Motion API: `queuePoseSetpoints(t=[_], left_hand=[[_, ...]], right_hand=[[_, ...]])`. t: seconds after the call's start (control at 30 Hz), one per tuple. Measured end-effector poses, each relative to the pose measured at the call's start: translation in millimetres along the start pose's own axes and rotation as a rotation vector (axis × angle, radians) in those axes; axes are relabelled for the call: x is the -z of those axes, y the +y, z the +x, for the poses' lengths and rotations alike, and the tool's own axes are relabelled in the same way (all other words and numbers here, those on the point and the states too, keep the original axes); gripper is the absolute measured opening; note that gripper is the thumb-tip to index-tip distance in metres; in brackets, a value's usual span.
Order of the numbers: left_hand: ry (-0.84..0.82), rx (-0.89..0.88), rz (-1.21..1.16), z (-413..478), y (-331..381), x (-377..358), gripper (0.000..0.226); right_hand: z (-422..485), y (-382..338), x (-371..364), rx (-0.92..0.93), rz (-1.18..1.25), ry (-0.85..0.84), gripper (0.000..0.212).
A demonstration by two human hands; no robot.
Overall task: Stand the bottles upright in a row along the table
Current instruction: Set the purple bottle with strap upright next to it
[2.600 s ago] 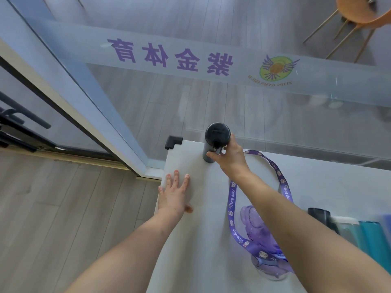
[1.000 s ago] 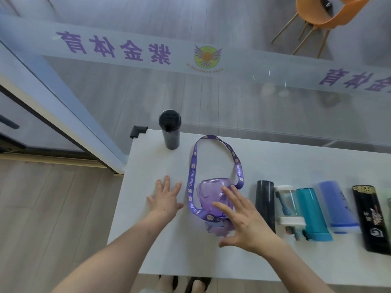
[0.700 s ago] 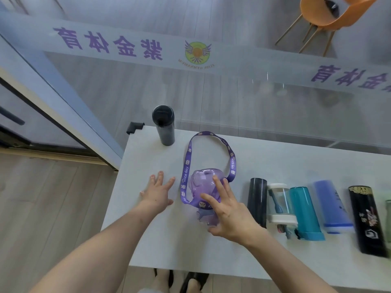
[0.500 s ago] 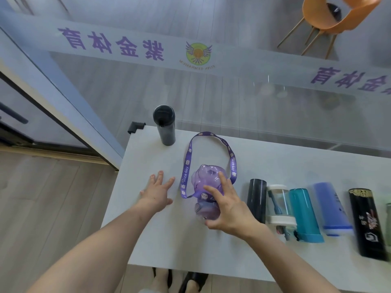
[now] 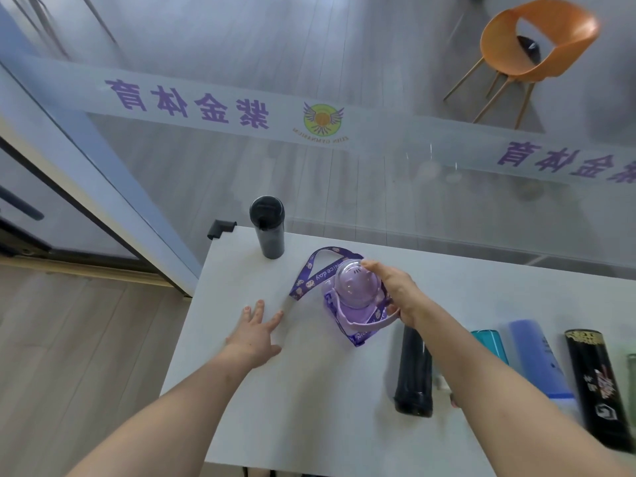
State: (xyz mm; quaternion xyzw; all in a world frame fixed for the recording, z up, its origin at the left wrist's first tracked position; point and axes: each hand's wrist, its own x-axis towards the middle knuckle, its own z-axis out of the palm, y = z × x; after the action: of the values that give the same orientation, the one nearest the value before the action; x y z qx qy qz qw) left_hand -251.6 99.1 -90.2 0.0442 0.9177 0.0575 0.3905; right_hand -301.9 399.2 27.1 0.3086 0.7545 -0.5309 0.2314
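Observation:
A dark bottle stands upright at the far left corner of the white table. My right hand grips the purple bottle, which is upright with its domed lid toward me; its purple strap trails to the left. My left hand rests flat on the table, fingers spread. To the right lie a black bottle, a teal bottle, a blue bottle and a black printed bottle. My right forearm hides part of the row.
A glass wall with purple lettering runs just behind the table. An orange chair stands beyond the glass. A black corner guard caps the table's far left corner. The wood floor lies to the left.
My right hand closed on the lying purple bottle and tipped it upright. The left hand stayed flat on the table. The dark bottle, set down earlier, has not moved.

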Motion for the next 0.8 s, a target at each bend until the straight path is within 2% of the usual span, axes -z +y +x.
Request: queuePoseSetpoints(t=[0.07, 0.23, 0.37, 0.43, 0.5, 0.63, 0.7, 0.8], left_hand=[[0.001, -0.005, 0.01, -0.5, -0.4, -0.4, 0.085], [0.004, -0.02, 0.015, 0.2, -2.8, -1.6, 0.086], [0.002, -0.028, 0.04, 2.3, -3.4, -1.8, 0.085], [0.007, -0.029, 0.047, 3.4, -3.5, -2.8, 0.084], [0.006, -0.03, 0.054, 3.3, -3.7, -3.2, 0.083], [0.006, -0.03, 0.038, 4.3, -5.4, -3.4, 0.081], [0.01, -0.027, 0.035, 4.3, -5.6, -4.2, 0.084], [0.013, -0.031, 0.035, 5.4, -4.7, -5.6, 0.09]], right_hand=[[2.3, 2.8, 0.0, 0.041, -0.017, 0.051, 0.074], [-3.5, 12.8, -7.7, 0.185, -0.153, 0.127, 0.092], [-20.3, 14.7, -13.9, 0.552, -0.594, 0.516, 0.079], [-29.2, 7.2, -20.7, 0.625, -0.782, 0.593, 0.086], [-32.6, 0.3, -27.6, 0.614, -0.897, 0.495, 0.091], [-29.5, -14.0, -25.3, 0.712, -0.884, 0.249, 0.074], [-28.6, -21.6, -18.2, 0.785, -1.05, 0.143, 0.069], [-29.6, -24.2, -12.9, 0.802, -1.149, 0.017, 0.076]])
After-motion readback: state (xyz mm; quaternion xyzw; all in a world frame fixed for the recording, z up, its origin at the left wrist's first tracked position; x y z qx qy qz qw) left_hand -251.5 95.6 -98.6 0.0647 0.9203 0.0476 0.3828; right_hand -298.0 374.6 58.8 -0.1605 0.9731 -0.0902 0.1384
